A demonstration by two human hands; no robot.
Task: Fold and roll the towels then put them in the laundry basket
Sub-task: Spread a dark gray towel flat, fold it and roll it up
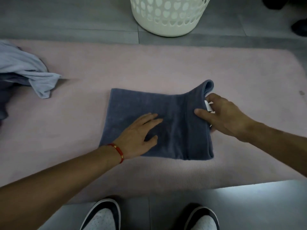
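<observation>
A dark blue towel (137,103), folded into a rectangle, lies on the pink mat (149,67). My left hand (139,133) presses flat on the towel's near middle, fingers spread. My right hand (221,113) pinches the towel's right edge, which curls upward at its far corner; a white tag shows beside the fingers. The white laundry basket (167,15), with heart-shaped holes, stands on the floor beyond the mat. Its inside is out of view.
A crumpled pile of light blue and darker towels (21,68) lies at the mat's left end. My two shoes (103,216) stand on the grey tiled floor at the mat's near edge. Dark objects (299,27) sit at the far right.
</observation>
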